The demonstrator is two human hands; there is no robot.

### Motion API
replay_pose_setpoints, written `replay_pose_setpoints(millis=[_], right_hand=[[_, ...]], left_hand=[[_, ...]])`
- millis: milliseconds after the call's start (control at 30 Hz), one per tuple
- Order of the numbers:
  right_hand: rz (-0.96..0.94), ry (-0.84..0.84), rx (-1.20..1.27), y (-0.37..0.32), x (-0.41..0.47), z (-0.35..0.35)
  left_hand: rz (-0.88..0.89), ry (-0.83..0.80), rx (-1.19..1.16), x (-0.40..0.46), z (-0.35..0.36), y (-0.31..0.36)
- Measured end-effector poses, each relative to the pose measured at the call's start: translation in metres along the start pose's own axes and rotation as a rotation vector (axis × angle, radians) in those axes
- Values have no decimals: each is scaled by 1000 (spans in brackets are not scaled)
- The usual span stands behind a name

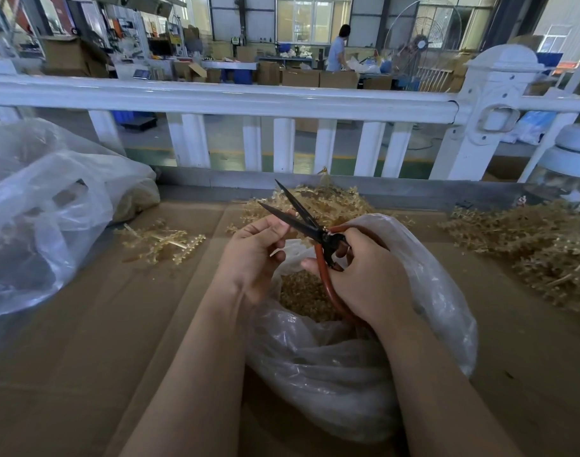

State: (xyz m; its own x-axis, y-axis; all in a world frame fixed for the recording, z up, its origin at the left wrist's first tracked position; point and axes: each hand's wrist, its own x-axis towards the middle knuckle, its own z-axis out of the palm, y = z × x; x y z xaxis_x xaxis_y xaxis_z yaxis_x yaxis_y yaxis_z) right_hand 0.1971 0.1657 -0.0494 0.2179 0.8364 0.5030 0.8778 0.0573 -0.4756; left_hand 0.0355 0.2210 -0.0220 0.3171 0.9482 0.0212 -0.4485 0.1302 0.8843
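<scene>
I have the scissors (310, 225) up over the middle of the bench, black blades parted in a narrow V that points away from me and to the left. The right hand (364, 278) grips them by the red handles, fingers curled through and round the loops, so the blades stick out well beyond the knuckles and the pivot sits just above the thumb. The left hand (252, 252) is closed too, its fingertips pinched together right against the lower blade. A thin pale stalk (275, 252) pokes out below its fingers; how far the stalk reaches toward the blades I cannot tell.

Both hands hang over the open mouth of a clear plastic bag (430, 291), which has a heap of small tan cut bits (302, 295) inside, directly beneath the handles. Just behind the blades lies a pile of tan sprigs (331, 199). A single flat sprig (163, 240) lies to the left, and a bigger heap (529, 245) spreads out on the right. Everything rests on brown cardboard (117, 324). A large crumpled bag (51, 209) fills the far left, and a white railing (249, 97) runs across behind.
</scene>
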Motion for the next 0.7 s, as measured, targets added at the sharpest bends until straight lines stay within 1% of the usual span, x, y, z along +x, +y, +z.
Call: replay_pose_setpoints(millis=[267, 700], right_hand=[[-60, 93, -41, -2, -2, -3], [-101, 132, -61, -1, -2, -1]], left_hand=[[-8, 7, -1, 0, 0, -1], [-10, -29, 10, 2, -1, -2]])
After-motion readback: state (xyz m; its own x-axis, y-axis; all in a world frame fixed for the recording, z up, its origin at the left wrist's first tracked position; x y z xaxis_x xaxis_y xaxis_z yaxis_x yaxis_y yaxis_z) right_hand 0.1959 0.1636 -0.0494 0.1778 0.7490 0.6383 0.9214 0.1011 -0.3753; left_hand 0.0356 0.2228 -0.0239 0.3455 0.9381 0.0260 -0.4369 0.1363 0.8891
